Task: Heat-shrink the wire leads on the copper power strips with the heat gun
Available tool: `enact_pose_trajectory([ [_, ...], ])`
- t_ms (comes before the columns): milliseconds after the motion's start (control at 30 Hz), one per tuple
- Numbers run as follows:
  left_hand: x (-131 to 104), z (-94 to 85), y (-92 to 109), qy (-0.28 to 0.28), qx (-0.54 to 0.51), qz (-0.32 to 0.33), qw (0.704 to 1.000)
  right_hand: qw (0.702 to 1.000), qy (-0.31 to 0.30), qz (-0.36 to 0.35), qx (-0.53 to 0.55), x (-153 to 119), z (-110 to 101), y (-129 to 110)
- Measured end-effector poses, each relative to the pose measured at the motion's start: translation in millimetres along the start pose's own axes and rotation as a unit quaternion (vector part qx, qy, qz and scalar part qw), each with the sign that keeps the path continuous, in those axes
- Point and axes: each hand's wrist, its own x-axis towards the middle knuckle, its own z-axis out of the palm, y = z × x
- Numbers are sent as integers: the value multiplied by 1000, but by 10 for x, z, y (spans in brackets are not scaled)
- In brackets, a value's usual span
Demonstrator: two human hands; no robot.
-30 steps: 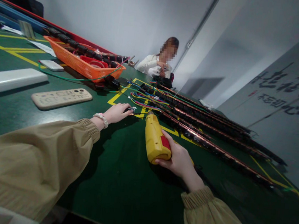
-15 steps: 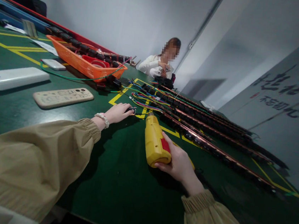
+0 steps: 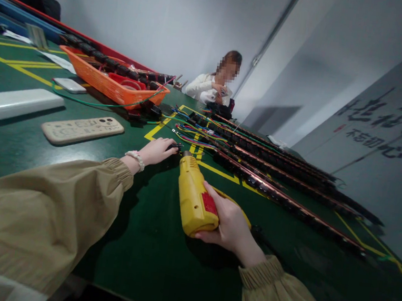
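Observation:
My right hand (image 3: 231, 221) is wrapped round a yellow heat gun (image 3: 194, 195) with a red patch on its side. The gun's metal nozzle (image 3: 186, 154) points away from me, close beside the fingertips of my left hand (image 3: 158, 151). That hand is closed on a small black piece (image 3: 177, 146), whose far end shows small bright tips; its exact kind is too small to make out. Just beyond lie loose coloured wires (image 3: 195, 135), which run from long black bars with copper-coloured strips (image 3: 265, 183).
An orange basket (image 3: 100, 82) holds black parts and a red container. To the left lie a phone in a beige case (image 3: 83, 130), a white power bank (image 3: 19, 102) and a small white box (image 3: 69, 85). Across the green table (image 3: 140, 249) sits a person in white (image 3: 200, 86).
My right hand has brought the heat gun leftward and slightly nearer to me, so its nozzle now sits right by the black piece. My left hand has barely moved.

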Motion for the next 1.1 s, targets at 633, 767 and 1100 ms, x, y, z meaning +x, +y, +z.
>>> enact_pose_trajectory([
  [633, -19, -20, 28, 2, -7, -17, 1000, 994, -16, 98, -48, 2, -50, 270],
  [767, -23, -26, 36, 2, -8, -17, 1000, 990, -12, 113, -79, 3, -62, 321],
  [1100, -12, -9, 28, 2, -6, -13, 1000, 993, 18, 86, -74, -22, -47, 322],
])
